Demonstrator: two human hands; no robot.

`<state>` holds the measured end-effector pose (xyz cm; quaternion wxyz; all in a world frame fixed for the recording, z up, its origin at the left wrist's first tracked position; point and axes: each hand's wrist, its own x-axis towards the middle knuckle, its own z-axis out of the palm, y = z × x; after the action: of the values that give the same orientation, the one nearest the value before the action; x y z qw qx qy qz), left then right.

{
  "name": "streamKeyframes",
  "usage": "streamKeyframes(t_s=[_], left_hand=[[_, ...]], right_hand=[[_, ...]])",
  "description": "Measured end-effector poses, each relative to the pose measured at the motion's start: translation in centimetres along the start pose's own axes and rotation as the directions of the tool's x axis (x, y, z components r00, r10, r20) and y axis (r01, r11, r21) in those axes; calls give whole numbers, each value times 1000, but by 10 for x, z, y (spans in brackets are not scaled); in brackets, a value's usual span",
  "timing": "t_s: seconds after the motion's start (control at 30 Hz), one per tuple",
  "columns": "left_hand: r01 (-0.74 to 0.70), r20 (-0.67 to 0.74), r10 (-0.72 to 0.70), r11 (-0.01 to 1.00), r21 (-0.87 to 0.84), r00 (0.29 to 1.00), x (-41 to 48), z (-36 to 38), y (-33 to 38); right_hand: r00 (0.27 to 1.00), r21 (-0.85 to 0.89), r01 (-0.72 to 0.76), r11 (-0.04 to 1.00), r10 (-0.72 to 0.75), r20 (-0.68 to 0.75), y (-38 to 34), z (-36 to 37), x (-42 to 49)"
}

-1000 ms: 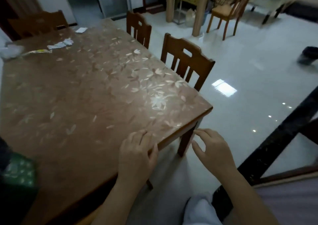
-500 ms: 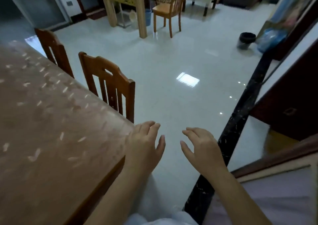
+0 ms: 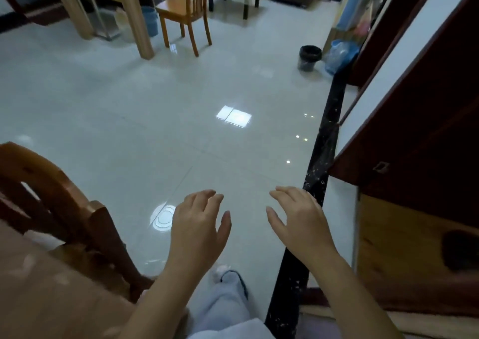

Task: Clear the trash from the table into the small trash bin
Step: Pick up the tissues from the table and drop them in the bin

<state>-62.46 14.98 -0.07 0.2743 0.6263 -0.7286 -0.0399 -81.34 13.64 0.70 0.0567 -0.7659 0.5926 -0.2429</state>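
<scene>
A small black trash bin [image 3: 309,58] stands on the tiled floor far ahead on the right, beside a blue plastic bag [image 3: 340,55]. My left hand [image 3: 198,224] and my right hand [image 3: 298,218] hover over the floor in front of me, palms down, fingers spread, holding nothing. Only a corner of the brown flower-patterned table [image 3: 39,286] shows at the bottom left. No trash is in view.
A wooden chair [image 3: 59,209] stands against the table at the left. Farther off are another wooden chair [image 3: 185,9], a wooden post [image 3: 138,19] and a blue bucket [image 3: 150,19]. A black floor strip [image 3: 321,172] and a dark wooden door [image 3: 414,131] line the right.
My view has swung right, away from the table top and its scraps, toward the open floor and the black bin. Both hands left the table edge and now float over the floor.
</scene>
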Motion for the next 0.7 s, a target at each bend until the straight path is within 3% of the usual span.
streamKeyframes(t_s=[0.23,0.43,0.7], left_hand=[[102,-78,-102,995,-6,992,140,5,-73],[237,-128,-230,971,44,965,197,-6,-136],[511,-225,-477,849,130,850,242,-14,-239]], right_hand=[[989,-48,151,987,-151,5,-20,32,183],[977,34,210,977,-211,40,-46,89,271],[873,218,435,873,-469,135,-109,179,406]])
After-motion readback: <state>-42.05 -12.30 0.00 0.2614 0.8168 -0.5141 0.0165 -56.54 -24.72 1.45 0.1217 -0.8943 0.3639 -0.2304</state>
